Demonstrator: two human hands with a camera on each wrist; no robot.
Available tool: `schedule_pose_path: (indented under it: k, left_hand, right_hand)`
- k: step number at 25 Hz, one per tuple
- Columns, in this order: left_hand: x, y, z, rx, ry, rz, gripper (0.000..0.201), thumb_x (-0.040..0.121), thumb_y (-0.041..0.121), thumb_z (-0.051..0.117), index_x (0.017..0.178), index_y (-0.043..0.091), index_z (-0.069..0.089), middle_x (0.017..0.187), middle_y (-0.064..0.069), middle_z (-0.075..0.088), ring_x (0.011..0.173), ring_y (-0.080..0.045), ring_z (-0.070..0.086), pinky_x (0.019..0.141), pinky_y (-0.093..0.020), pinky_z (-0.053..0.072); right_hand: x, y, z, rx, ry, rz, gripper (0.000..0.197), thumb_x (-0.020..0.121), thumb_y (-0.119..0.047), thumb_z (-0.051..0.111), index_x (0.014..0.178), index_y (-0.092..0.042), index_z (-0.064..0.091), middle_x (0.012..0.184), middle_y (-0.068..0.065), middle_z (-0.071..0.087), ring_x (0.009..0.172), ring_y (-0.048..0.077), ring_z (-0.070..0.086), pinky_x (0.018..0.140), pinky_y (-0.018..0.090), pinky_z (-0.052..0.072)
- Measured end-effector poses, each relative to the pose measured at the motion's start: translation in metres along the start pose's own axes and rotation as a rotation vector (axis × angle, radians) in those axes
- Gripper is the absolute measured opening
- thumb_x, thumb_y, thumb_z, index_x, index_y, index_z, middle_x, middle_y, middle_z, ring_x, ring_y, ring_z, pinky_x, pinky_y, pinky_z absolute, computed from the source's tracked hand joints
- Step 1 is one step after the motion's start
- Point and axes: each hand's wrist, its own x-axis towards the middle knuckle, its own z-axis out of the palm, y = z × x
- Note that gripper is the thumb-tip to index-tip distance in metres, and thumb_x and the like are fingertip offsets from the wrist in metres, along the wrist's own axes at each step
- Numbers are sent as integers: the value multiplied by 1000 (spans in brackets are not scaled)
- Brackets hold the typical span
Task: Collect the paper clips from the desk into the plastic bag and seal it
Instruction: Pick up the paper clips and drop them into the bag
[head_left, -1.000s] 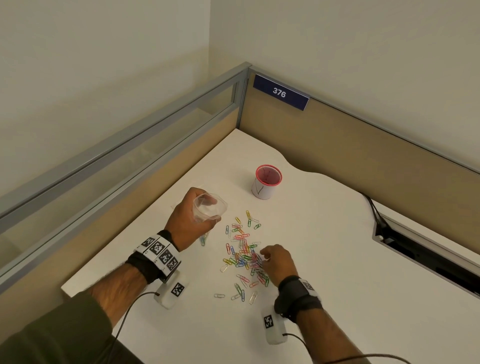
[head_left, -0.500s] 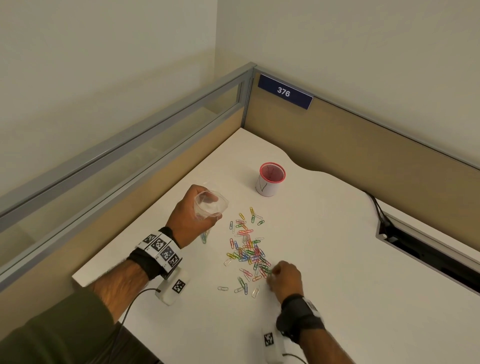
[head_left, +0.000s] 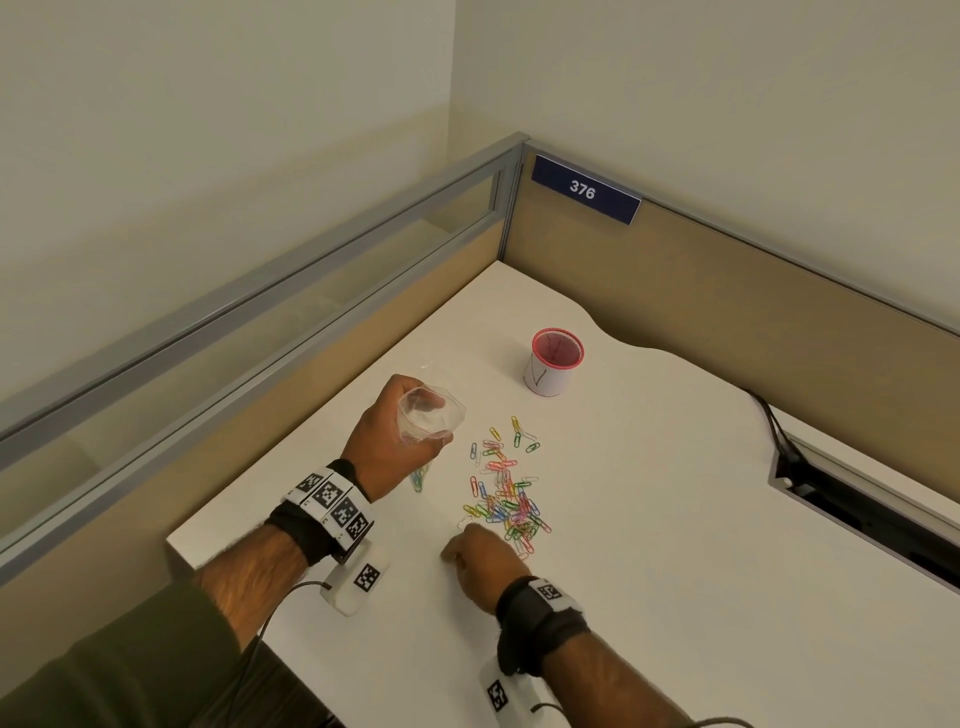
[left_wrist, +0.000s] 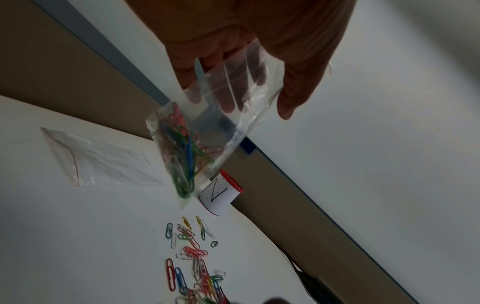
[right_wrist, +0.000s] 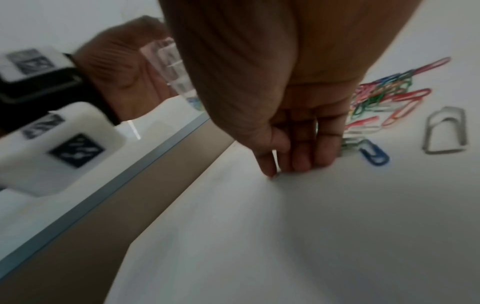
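Note:
My left hand (head_left: 384, 447) grips a clear plastic bag (head_left: 428, 415) above the desk, its mouth held open upward. Several coloured clips lie in the bag's bottom (left_wrist: 182, 156). A pile of coloured paper clips (head_left: 506, 506) is spread on the white desk (head_left: 675, 571) to the right of that hand. My right hand (head_left: 475, 553) is down on the desk at the pile's near-left edge. Its thumb and fingertips (right_wrist: 298, 162) are curled together at the surface, apparently pinching a pale clip. A silver clip (right_wrist: 445, 131) and a blue clip (right_wrist: 374, 153) lie just beside them.
A white cup with a red rim (head_left: 555, 364) stands beyond the pile. A second, empty clear bag (left_wrist: 103, 160) lies flat on the desk behind my left hand. Tan partition walls (head_left: 727, 312) close the back and left. A cable slot (head_left: 857, 499) opens at the right.
My right hand has drawn back from the middle of the pile to its near-left edge, over the stray clips there. The left hand with the bag has stayed put.

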Motion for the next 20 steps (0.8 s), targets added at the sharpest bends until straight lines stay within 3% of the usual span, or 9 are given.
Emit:
schedule_pose_path:
  k: [3, 6, 11, 14, 18, 20]
  left_hand:
    - [-2, 1, -2, 14, 13, -2, 49, 76, 15, 85, 114, 19, 54, 115, 3, 67, 116, -14, 62, 101, -31, 49]
    - [-2, 1, -5, 25, 34, 6, 49, 76, 13, 84, 114, 20, 54, 115, 1, 67, 116, -15, 63, 99, -28, 49]
    - [2, 2, 2, 32, 34, -2, 49, 77, 13, 84, 114, 21, 53, 116, 1, 67, 116, -17, 62, 97, -27, 49]
    - [2, 3, 7, 34, 8, 3, 50, 77, 14, 85, 114, 22, 53, 116, 3, 66, 117, -16, 62, 98, -28, 50]
    - [5, 5, 7, 40, -13, 13, 50, 77, 14, 84, 115, 20, 53, 116, 3, 66, 117, -13, 62, 92, -15, 48]
    - [8, 4, 4, 52, -6, 11, 51, 76, 14, 84, 115, 20, 52, 116, 3, 66, 116, -13, 62, 92, -16, 47]
  right_hand:
    - [5, 19, -18, 24, 112, 72, 35, 92, -7, 43, 119, -20, 61, 122, 3, 56, 115, 23, 54, 100, 30, 42]
    - [-18, 43, -36, -59, 131, 42, 35, 94, -8, 42, 116, -23, 64, 122, -1, 58, 115, 19, 54, 100, 27, 41]
    - [-49, 46, -18, -121, -194, 12, 28, 90, -11, 47, 106, -19, 69, 115, 2, 66, 106, 22, 59, 99, 33, 46]
    - [-27, 39, -23, -24, -29, 39, 27, 92, -12, 47, 108, -16, 68, 115, 3, 63, 106, 22, 58, 97, 29, 45]
    - [0, 54, -55, 24, 279, 95, 24, 93, -15, 47, 105, -19, 68, 112, 3, 65, 101, 21, 60, 90, 28, 47]
    - [5, 67, -70, 17, 383, 147, 23, 91, -17, 53, 108, -18, 67, 114, 5, 65, 101, 22, 61, 90, 31, 49]
